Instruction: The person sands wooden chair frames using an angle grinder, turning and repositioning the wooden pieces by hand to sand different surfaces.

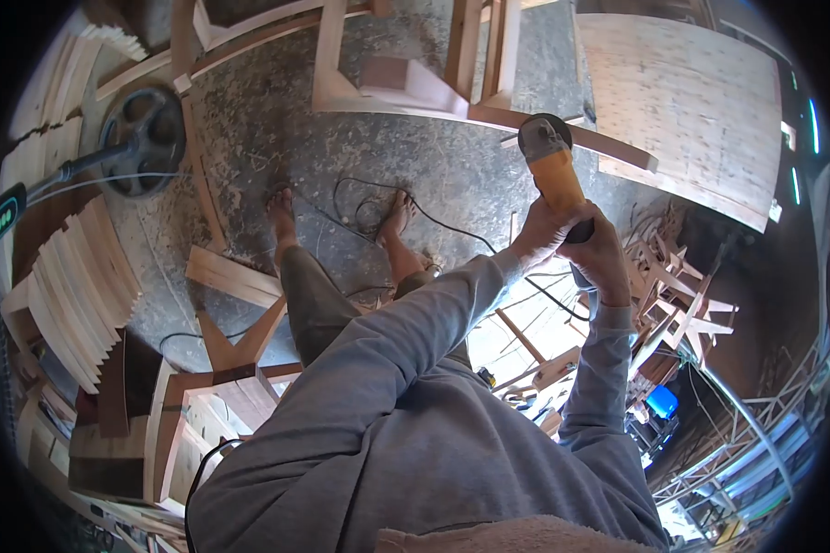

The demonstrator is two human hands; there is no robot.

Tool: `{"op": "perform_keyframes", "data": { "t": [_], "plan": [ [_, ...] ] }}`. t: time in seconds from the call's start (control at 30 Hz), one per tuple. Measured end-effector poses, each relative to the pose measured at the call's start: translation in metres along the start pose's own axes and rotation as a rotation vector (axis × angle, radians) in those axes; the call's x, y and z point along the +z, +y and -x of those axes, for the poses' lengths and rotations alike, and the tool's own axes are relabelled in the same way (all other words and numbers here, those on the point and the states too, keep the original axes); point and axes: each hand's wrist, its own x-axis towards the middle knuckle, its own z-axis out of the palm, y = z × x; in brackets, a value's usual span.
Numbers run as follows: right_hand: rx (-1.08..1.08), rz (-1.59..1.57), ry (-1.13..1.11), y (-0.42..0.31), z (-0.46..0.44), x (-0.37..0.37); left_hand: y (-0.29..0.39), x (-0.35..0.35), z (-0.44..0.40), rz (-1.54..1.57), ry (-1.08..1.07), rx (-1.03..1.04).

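Observation:
A yellow angle grinder (559, 178) with a dark round disc is held out at the upper right. My left hand (546, 232) is wrapped round its body from the left. Just beside it, my right hand (604, 253) closes round the grinder's rear end. The disc lies over the curved edge of a wooden frame (406, 118), close to the frame's protruding right end. Whether the disc touches the wood cannot be told. A dark cord hangs below the hands and runs left over the floor.
A pale plywood sheet (687, 111) lies at the upper right. Stacked curved wood pieces (78, 290) and a black wheel-shaped base (141, 143) stand at the left. A loose cable (452, 226) crosses the concrete floor (240, 138) near my bare feet. Wooden parts (664, 286) are piled at the right.

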Motion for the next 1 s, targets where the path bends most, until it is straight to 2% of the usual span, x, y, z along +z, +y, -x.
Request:
{"op": "perform_keyframes", "data": {
  "t": [0.1, 0.2, 0.23, 0.3, 0.4, 0.5, 0.63, 0.77, 0.93, 1.0],
  "plan": [
    [0.019, -0.052, 0.023, 0.002, 0.014, -0.018, -0.011, 0.02, 0.002, 0.024, -0.025, -0.001],
    [-0.011, -0.008, 0.05, -0.002, 0.029, -0.038, -0.019, 0.038, 0.004, -0.124, -0.025, -0.043],
    [-0.021, -0.005, 0.062, 0.0, 0.033, -0.045, -0.025, 0.047, 0.004, -0.043, -0.03, -0.027],
    [-0.038, 0.0, 0.087, 0.002, 0.041, -0.057, -0.035, 0.058, 0.002, -0.086, -0.076, -0.036],
    [0.082, -0.025, 0.122, -0.012, 0.059, -0.079, -0.046, 0.079, 0.005, -0.132, -0.096, -0.041],
    [0.047, -0.089, 0.195, 0.007, 0.07, -0.094, -0.051, 0.105, 0.008, -0.134, -0.089, -0.023],
    [0.065, 0.09, 0.227, -0.001, 0.086, -0.112, -0.067, 0.122, 0.01, -0.153, -0.14, 0.024],
    [0.093, 0.121, 0.235, 0.0, 0.089, -0.112, -0.066, 0.124, 0.011, -0.214, -0.132, 0.005],
    [0.083, 0.081, 0.172, 0.008, 0.065, -0.084, -0.042, 0.094, 0.006, -0.209, -0.07, -0.047],
    [0.044, -0.055, 0.114, 0.01, 0.049, -0.067, -0.034, 0.074, 0.001, -0.21, -0.033, -0.021]
  ]
}}
